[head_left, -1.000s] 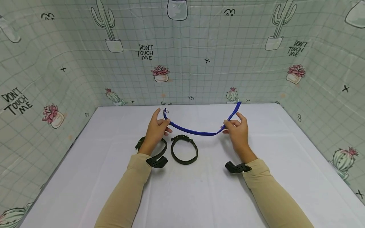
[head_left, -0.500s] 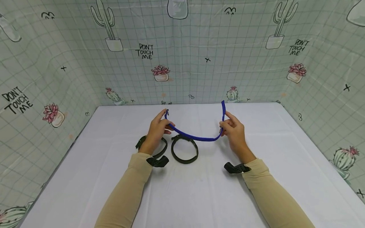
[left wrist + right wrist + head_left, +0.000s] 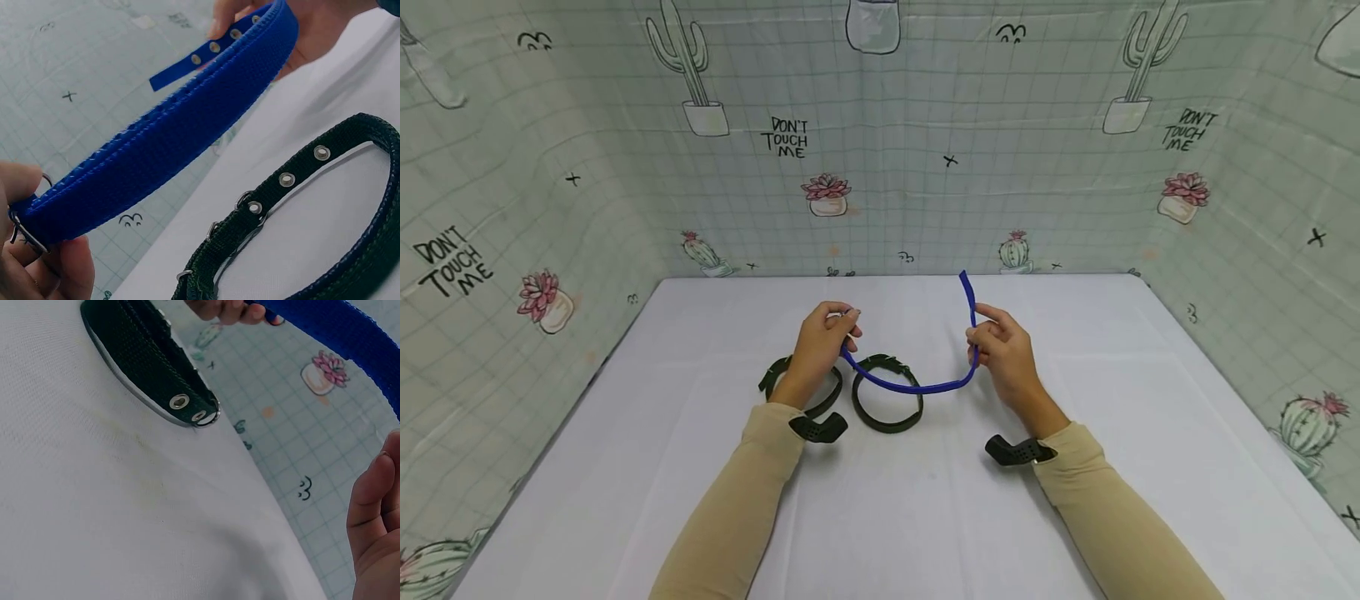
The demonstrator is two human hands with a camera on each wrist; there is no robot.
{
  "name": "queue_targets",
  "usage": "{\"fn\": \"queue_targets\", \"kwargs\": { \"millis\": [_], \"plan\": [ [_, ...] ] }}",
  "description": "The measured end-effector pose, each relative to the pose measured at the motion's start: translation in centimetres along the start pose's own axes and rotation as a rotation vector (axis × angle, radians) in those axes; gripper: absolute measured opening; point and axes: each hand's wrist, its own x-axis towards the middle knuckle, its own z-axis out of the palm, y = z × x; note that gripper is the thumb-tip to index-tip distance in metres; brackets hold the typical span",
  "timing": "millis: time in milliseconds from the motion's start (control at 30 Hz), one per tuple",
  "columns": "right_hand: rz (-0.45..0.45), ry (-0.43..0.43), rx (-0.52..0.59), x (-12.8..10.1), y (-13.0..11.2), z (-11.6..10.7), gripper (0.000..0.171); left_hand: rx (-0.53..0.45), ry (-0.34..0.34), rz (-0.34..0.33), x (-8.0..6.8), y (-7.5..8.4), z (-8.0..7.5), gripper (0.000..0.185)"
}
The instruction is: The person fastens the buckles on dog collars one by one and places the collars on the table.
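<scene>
We pinch a blue woven nylon collar strap (image 3: 917, 385) at both ends above the white table (image 3: 925, 517), left hand (image 3: 820, 343) clamped on its buckle end, right hand (image 3: 1003, 357) gripping the punched tail; two dark green buckled collars (image 3: 886, 404) lie beneath.

The blue collar (image 3: 187, 128) was woven webbing, matt and ribbed, with a coarser raised weave along its edge and small metal eyelets near its free end. A bright metal ring sat at the end pinched by the left hand (image 3: 822, 342). The dark green collar (image 3: 300, 212) was the same matt webbing, with shiny metal eyelets and what looked like a metal buckle. The table (image 3: 925, 517) wore smooth, matt white cloth; the backdrop (image 3: 880, 167) had a faint plastic sheen.
</scene>
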Motion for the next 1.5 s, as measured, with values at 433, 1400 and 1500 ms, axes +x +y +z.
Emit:
{"fn": "queue_targets", "kwargs": {
  "millis": [433, 1400, 1500],
  "plan": [
    [-0.036, -0.073, -0.083, -0.5, -0.4, 0.9, 0.047, -0.045, 0.066, -0.003, -0.6, 0.3, 0.0, 0.032],
    [-0.12, -0.241, -0.197, -2.1, -1.6, 3.2, 0.024, -0.043, -0.182, 0.053, -1.2, 1.2, 1.5, 0.033],
    [-0.119, -0.246, -0.201, -2.1, -1.6, 3.3, 0.024, -0.034, -0.201, 0.071, -1.2, 1.3, 1.7, 0.033]
  ]
}}
